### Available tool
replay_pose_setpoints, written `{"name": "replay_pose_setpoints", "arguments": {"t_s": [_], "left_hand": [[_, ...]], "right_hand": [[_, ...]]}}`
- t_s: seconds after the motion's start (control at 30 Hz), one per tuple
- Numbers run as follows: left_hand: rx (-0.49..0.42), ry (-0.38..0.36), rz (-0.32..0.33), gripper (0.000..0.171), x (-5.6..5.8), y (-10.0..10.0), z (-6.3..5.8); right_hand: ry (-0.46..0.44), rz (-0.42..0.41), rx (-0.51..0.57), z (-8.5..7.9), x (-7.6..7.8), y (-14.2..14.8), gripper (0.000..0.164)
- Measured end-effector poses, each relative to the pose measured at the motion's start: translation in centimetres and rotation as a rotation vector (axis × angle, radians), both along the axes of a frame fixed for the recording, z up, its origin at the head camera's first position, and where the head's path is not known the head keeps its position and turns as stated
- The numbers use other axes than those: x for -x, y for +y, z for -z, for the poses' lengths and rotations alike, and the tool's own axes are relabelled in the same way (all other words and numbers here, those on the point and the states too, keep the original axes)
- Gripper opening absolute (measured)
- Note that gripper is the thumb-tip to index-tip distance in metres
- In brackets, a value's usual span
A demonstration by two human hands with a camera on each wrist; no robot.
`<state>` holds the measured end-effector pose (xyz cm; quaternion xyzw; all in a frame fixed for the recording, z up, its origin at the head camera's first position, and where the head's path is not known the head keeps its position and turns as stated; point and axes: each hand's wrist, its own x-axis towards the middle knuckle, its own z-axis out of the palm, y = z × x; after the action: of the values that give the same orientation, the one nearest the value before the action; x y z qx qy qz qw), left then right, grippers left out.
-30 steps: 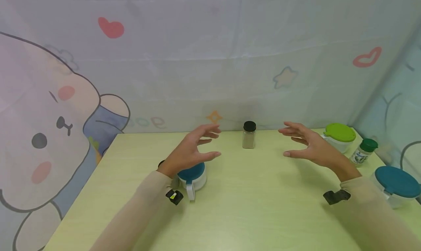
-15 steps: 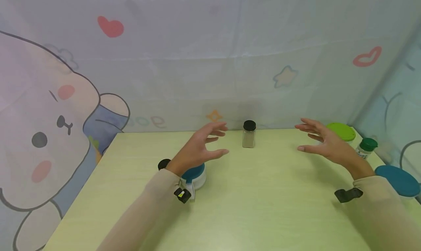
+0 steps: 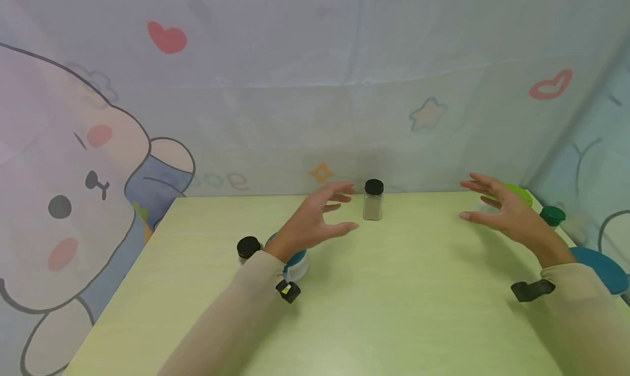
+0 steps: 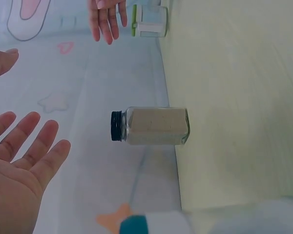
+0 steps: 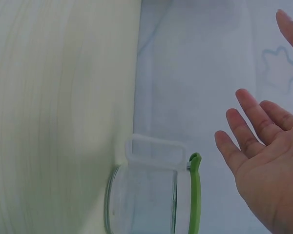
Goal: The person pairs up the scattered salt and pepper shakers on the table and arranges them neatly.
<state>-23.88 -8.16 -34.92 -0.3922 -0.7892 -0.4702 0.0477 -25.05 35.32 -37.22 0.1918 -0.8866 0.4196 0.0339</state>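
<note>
My left hand (image 3: 319, 217) hovers over the table with thumb and fingers spread, holding nothing. Just beyond its fingertips, at the table's back edge, stands a glass spice jar (image 3: 372, 206) with a black lid and beige powder inside; the left wrist view shows this spice jar (image 4: 156, 126) sideways. My right hand (image 3: 509, 212), also spread and holding nothing, is above the right side. Behind it, partly hidden, is a clear jar with a green lid (image 3: 519, 194); the right wrist view shows the clear jar's body (image 5: 146, 200) and handle below the fingers.
Under my left forearm are a black-lidded jar (image 3: 248, 247) and a blue-lidded container (image 3: 297, 265), both partly covered. At the right edge stand a dark-green-capped shaker (image 3: 553, 216) and another blue-lidded container (image 3: 601, 269). A printed curtain (image 3: 275, 91) hangs behind the table (image 3: 394, 310).
Both hands have moved to the right, the left toward the spice jar and the right over the green-lidded jar. More of the black-lidded jar at left shows. The jars have stayed put.
</note>
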Motion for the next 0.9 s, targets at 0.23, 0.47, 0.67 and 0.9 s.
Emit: {"name": "replay_pose_setpoints", "arguments": {"t_s": [0.23,0.47,0.67,0.9], "left_hand": [[-0.006,-0.012,0.014,0.070,0.1,1.3,0.3],[-0.003,-0.008,-0.013,0.070,0.4,2.6,0.6],[0.000,-0.012,-0.039,0.073,0.5,3.6,0.5],[-0.012,-0.017,-0.047,0.074,0.8,4.6,0.9]], "right_hand": [[-0.006,0.058,-0.001,0.2,0.0,1.0,0.091],[-0.061,0.079,0.006,0.0,0.0,1.9,0.092],[-0.070,0.100,-0.013,-0.2,0.2,2.5,0.094],[-0.076,0.110,-0.018,-0.6,0.7,3.4,0.095]]}}
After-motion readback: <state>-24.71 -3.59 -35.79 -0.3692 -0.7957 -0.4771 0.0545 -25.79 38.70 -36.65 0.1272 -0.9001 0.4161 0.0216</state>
